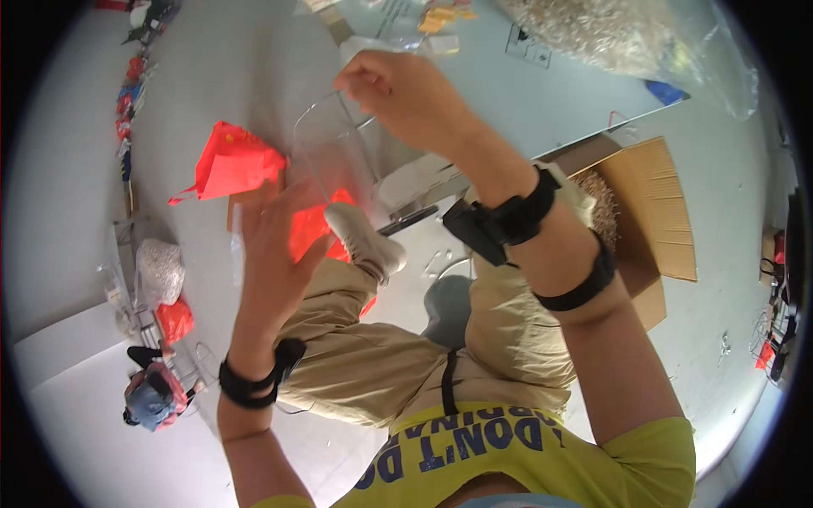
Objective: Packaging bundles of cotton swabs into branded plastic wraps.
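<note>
My right hand point(398, 93) is raised over the near edge of a grey table point(559, 110). Its fingers are curled and pinch the upper rim of a clear plastic bag point(318, 140), which hangs down to the left. My left hand point(275, 245) is lifted lower and to the left, its thumb held away from the fingers. Those fingers are smeared by motion and appear spread, with nothing visible in them. Beyond it lies a red bag point(233, 161); more red material point(313, 229) shows between the hand and my white shoe point(360, 233).
Small yellow packets point(445, 17) and a large clear sack of beige pieces point(593, 34) lie on the table. At right stands an open cardboard box point(660, 212) with small pieces inside. Another person point(157, 394) is at the lower left, near a white sack point(161, 271).
</note>
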`<action>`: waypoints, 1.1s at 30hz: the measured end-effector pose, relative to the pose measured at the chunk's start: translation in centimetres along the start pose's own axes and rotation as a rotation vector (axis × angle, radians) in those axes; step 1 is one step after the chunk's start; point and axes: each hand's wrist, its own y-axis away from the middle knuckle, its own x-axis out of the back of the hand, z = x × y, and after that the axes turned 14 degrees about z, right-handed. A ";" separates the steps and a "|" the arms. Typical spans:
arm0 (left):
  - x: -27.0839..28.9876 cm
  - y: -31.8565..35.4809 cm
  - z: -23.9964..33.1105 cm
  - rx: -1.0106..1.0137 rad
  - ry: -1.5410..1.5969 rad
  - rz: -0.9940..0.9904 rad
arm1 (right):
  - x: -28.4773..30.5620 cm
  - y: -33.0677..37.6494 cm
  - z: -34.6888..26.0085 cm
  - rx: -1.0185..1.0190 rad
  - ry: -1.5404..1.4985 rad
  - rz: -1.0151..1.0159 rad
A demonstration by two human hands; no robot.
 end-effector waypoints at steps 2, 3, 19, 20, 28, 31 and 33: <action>2.8 0.1 1.4 0.018 -0.033 0.002 | -0.1 0.0 -0.2 0.000 0.024 -0.048; 3.6 0.2 2.0 0.010 -0.024 0.019 | -0.2 0.0 -0.4 -0.010 0.028 -0.059; -0.2 -4.4 2.9 0.107 0.389 0.265 | 9.5 -2.3 2.4 -0.189 0.092 -0.011; -0.4 -4.2 2.4 0.149 0.433 0.246 | 11.0 -2.8 3.9 -0.118 0.073 0.065; -0.4 -4.7 2.5 0.197 0.556 0.100 | 32.4 -12.4 9.6 0.449 1.234 0.864; -0.5 -5.0 2.1 0.176 0.563 0.092 | 34.4 -13.7 12.1 0.012 1.211 0.564; -0.3 -4.8 2.2 0.194 0.539 0.079 | 31.3 -13.1 12.7 -0.385 0.574 0.134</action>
